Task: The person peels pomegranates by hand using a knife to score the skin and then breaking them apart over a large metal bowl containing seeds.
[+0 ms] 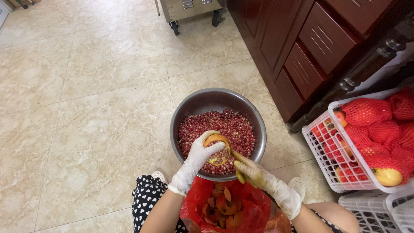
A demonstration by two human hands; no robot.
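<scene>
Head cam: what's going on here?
A person in thin gloves sits over a metal bowl on the tiled floor, heaped with red pomegranate seeds. The left hand cups a pomegranate piece over the bowl; the right hand touches its lower edge, fingers stained yellow. A red bag of empty rinds sits between the knees. A white basket of fruit in red foam nets stands to the right.

Glossy beige marble-look floor tiles (86, 108) fill the room under even light. A dark red-brown wooden cabinet (310, 47) with drawers stands at the right, and a metal cart on wheels (189, 11) at the top.
</scene>
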